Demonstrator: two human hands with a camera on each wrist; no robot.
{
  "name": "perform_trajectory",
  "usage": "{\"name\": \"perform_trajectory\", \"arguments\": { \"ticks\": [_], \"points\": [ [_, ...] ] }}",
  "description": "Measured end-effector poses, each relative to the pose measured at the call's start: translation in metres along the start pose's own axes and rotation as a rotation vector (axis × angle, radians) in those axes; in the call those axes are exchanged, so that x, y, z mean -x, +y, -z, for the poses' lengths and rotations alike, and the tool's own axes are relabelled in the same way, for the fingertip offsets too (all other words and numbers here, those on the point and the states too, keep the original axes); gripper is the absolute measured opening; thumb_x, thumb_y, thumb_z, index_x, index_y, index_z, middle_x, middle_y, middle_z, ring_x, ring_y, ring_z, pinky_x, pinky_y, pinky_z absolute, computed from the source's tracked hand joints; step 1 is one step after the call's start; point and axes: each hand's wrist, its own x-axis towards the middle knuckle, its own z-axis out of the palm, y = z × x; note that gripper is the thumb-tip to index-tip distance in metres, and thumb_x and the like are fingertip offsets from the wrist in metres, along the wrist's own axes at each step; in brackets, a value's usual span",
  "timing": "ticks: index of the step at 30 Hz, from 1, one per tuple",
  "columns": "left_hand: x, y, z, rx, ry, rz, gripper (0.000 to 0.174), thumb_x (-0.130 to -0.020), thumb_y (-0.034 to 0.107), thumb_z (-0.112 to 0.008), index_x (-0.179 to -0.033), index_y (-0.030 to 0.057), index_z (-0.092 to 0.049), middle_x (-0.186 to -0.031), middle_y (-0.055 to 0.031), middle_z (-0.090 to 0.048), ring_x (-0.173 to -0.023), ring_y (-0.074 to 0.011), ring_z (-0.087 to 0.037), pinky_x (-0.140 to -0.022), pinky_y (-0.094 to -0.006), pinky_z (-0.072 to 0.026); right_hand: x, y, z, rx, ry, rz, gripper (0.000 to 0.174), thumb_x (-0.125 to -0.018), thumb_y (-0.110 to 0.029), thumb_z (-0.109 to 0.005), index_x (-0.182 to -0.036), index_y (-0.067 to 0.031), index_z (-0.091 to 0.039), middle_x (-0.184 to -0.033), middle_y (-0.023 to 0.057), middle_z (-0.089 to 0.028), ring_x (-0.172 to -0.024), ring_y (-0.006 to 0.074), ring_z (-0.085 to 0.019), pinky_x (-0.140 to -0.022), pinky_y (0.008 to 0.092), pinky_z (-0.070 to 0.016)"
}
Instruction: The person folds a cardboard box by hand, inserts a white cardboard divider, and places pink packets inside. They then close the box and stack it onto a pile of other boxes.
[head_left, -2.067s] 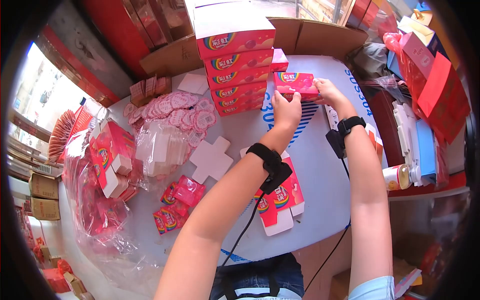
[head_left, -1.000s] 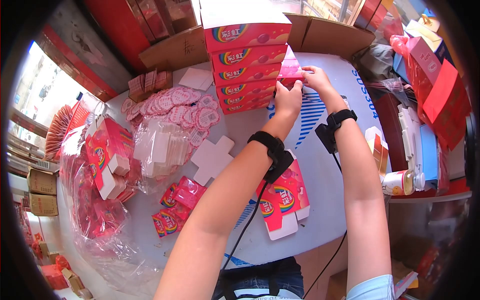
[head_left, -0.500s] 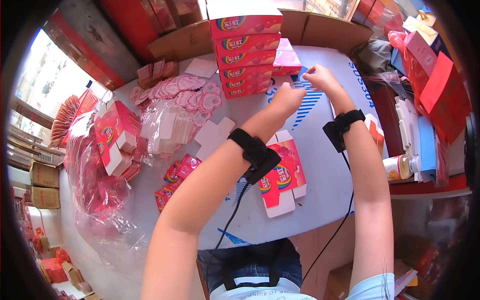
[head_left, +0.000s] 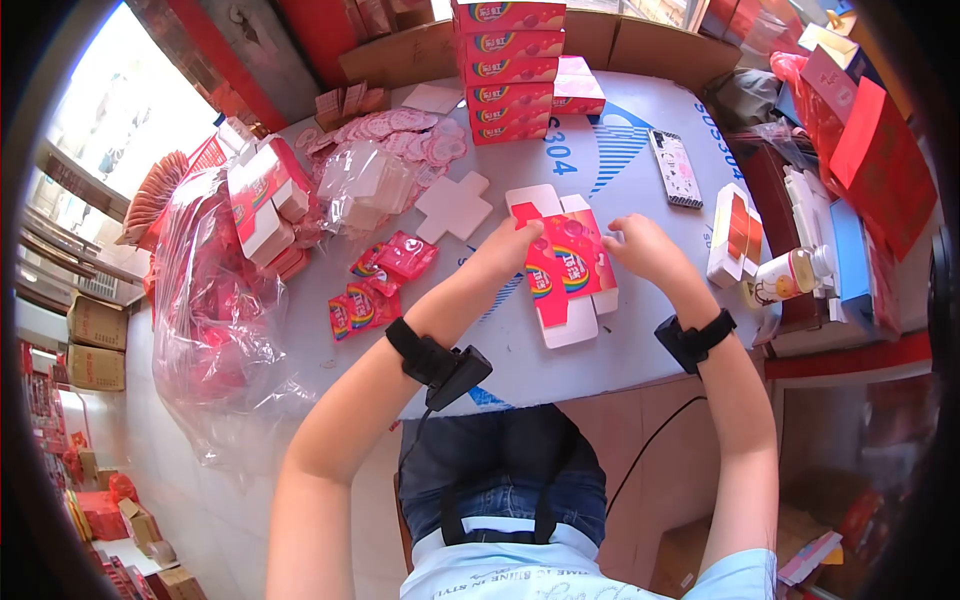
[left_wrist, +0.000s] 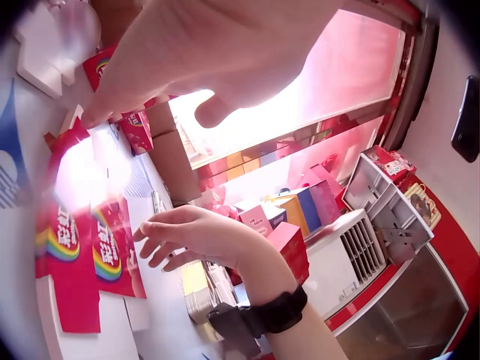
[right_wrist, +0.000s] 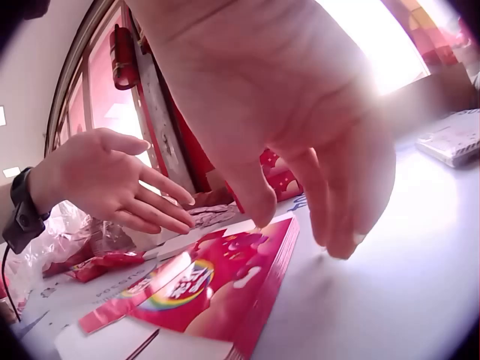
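Flat pink cartons with a rainbow print (head_left: pixel 572 262) lie in a thin stack on the table, white flaps toward the body. My left hand (head_left: pixel 508 248) is at their upper left edge; in the right wrist view the same left hand (right_wrist: pixel 105 180) has its fingers extended and holds nothing. Over the right edge of the flat cartons (right_wrist: pixel 225 281) hovers my right hand (right_wrist: pixel 292 97), fingers loosely bent downward, gripping nothing. The left wrist view shows the right hand (left_wrist: pixel 195 236) with spread fingers beside the cartons (left_wrist: pixel 82 247).
Closed pink boxes (head_left: pixel 510 70) stand stacked at the back, another box (head_left: pixel 577 90) beside them. Left are round labels (head_left: pixel 400 135), small pink packets (head_left: pixel 365 300), a white cutout (head_left: pixel 455 205) and a plastic bag (head_left: pixel 215 330). Right are a phone-like object (head_left: pixel 675 168) and a jar (head_left: pixel 785 278).
Both hands let go of the small pink box beside the stack and came back toward the body, to the flat cartons. The head view has tilted down.
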Motion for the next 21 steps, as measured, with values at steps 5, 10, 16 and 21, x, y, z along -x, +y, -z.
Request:
{"name": "perform_trajectory", "arguments": {
  "ticks": [5,10,16,21],
  "points": [
    [-0.004,-0.026,0.003,0.071,-0.072,-0.056,0.043,-0.092,0.032,-0.040,-0.121,0.0004,-0.039,-0.114,-0.0122,-0.054,-0.102,-0.0180,-0.054,-0.089,-0.0294,-0.0392,0.015,-0.001,-0.024,-0.149,0.093,0.008,0.035,-0.083,-0.026,-0.055,-0.098,0.0048,-0.061,-0.121,0.0248,-0.049,-0.109,0.0380,-0.049,-0.091,0.0388,-0.0417],
    [0.000,-0.020,-0.001,0.112,-0.068,-0.072,0.041,-0.092,0.031,-0.039,-0.121,0.0022,-0.038,-0.114,-0.0114,-0.054,-0.102,-0.0165,-0.055,-0.089,-0.0291,-0.0403,0.009,0.006,-0.037,-0.256,0.121,0.013,0.035,-0.084,-0.027,-0.054,-0.101,0.0024,-0.062,-0.125,0.0255,-0.045,-0.116,0.0387,-0.044,-0.098,0.0387,-0.0361],
    [0.015,-0.004,-0.008,0.119,-0.031,-0.078,0.039,-0.093,0.031,-0.038,-0.119,0.0021,-0.039,-0.109,-0.0109,-0.056,-0.095,-0.0158,-0.059,-0.084,-0.0288,-0.0451,0.005,0.012,-0.042,-0.340,0.119,0.022,0.035,-0.084,-0.027,-0.053,-0.102,0.0016,-0.062,-0.125,0.0265,-0.045,-0.118,0.0382,-0.042,-0.098,0.0390,-0.0350],
    [0.016,-0.001,-0.009,0.107,-0.035,-0.080,0.039,-0.093,0.033,-0.037,-0.116,0.0015,-0.039,-0.106,-0.0109,-0.057,-0.093,-0.0157,-0.059,-0.083,-0.0285,-0.0451,0.006,0.012,-0.044,-0.331,0.128,0.048,0.037,-0.084,-0.029,-0.055,-0.102,0.0032,-0.061,-0.123,0.0278,-0.046,-0.119,0.0373,-0.041,-0.099,0.0386,-0.0344]
  ]
}}
